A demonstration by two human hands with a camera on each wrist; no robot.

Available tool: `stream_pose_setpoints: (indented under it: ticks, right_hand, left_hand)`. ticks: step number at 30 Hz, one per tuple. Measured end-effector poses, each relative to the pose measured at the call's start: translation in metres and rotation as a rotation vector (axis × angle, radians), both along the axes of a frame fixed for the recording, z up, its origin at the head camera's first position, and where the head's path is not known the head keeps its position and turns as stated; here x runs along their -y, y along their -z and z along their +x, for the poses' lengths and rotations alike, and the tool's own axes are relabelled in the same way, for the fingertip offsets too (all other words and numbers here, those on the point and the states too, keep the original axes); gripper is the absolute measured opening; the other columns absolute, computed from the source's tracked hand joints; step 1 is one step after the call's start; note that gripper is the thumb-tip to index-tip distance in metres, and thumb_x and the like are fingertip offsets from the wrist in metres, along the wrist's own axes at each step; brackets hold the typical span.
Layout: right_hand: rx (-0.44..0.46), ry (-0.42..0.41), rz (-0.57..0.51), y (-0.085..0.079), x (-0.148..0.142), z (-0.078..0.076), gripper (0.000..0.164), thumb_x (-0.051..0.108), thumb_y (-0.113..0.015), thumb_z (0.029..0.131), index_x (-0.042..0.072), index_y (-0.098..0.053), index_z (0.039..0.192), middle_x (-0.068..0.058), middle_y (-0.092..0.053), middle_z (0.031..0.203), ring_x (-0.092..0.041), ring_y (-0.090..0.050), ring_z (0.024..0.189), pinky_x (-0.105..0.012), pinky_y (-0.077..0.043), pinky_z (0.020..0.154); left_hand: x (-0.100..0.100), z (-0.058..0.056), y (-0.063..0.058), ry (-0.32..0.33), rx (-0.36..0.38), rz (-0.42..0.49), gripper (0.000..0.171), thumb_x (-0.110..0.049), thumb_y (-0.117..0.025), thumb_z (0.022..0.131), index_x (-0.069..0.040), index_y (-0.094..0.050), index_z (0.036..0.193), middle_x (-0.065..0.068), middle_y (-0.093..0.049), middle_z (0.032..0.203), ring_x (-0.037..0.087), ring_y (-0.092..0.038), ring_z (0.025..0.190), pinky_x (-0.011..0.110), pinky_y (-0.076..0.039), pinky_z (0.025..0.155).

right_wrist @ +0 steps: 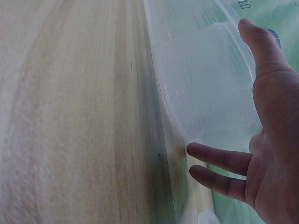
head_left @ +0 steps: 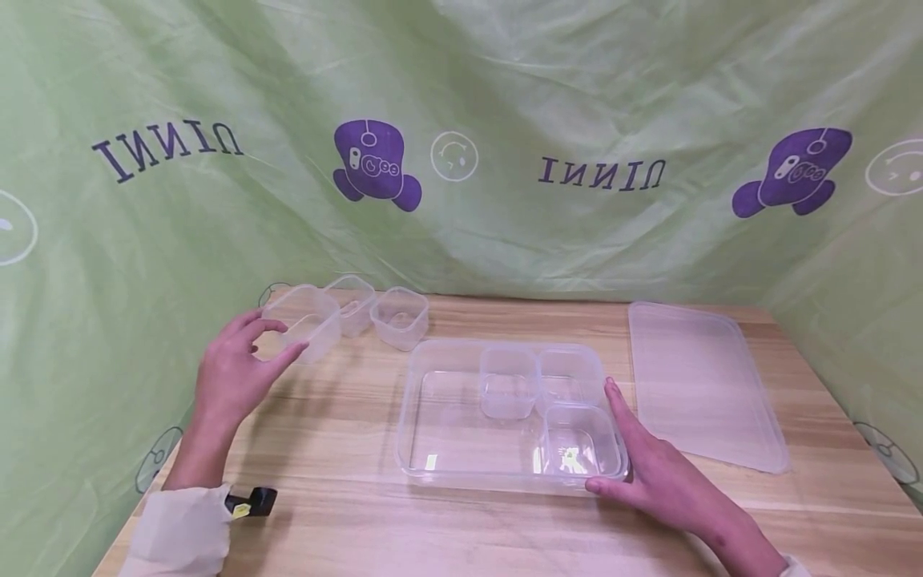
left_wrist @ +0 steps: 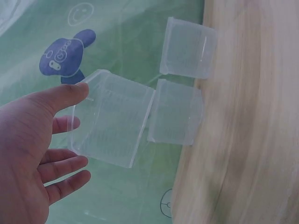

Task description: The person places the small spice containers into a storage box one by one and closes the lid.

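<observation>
My left hand (head_left: 234, 369) pinches a small clear plastic container (left_wrist: 112, 119) by its near end, thumb on one side and fingers on the other. The container is tilted, at the back left of the table. Just beyond it stand two more small containers, one (head_left: 358, 319) behind and another (head_left: 401, 324) to its right. In the middle lies a large clear rectangular box (head_left: 476, 481); three small containers fill its right part, one of them (head_left: 508, 377) nearest the middle. My right hand (head_left: 659, 473) rests against the box's right end, fingers extended and thumb at its front corner.
A flat translucent lid (head_left: 707, 385) lies at the right of the wooden table (head_left: 346, 513). Green printed cloth (head_left: 490, 240) hangs behind and at both sides. A black band (head_left: 261, 502) with a yellow mark shows at the left wrist.
</observation>
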State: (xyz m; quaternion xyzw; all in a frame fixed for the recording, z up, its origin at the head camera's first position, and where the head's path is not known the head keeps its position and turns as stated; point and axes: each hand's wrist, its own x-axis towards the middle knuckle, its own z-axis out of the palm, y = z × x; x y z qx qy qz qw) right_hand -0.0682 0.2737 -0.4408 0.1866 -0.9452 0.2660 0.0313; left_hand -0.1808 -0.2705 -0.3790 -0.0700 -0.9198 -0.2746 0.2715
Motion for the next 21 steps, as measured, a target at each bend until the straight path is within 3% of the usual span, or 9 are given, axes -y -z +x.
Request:
stream_pose_setpoints:
  ticks: [8, 21]
  right_hand:
    - [-0.007, -0.001, 0.007, 0.000, -0.001, 0.000, 0.123, 0.058, -0.080, 0.084, 0.019, 0.003, 0.166, -0.017, -0.023, 0.167, -0.042, -0.056, 0.128, -0.061, -0.048, 0.099]
    - [-0.008, 0.004, 0.004, 0.001, 0.000, 0.001, 0.123, 0.057, -0.081, 0.084, 0.019, 0.003, 0.166, -0.015, -0.022, 0.168, -0.041, -0.056, 0.128, -0.060, -0.048, 0.099]
  left_hand:
    - [-0.021, 0.005, -0.006, 0.089, -0.107, 0.018, 0.031, -0.019, -0.092, 0.077, -0.007, -0.075, 0.100, 0.020, -0.065, 0.131, 0.042, -0.068, 0.104, 0.052, -0.057, 0.073]
    - [-0.054, 0.015, -0.010, 0.226, -0.173, 0.008, 0.033, -0.016, -0.094, 0.072, -0.010, -0.074, 0.098, 0.019, -0.066, 0.127, 0.035, -0.070, 0.086, 0.049, -0.056, 0.069]
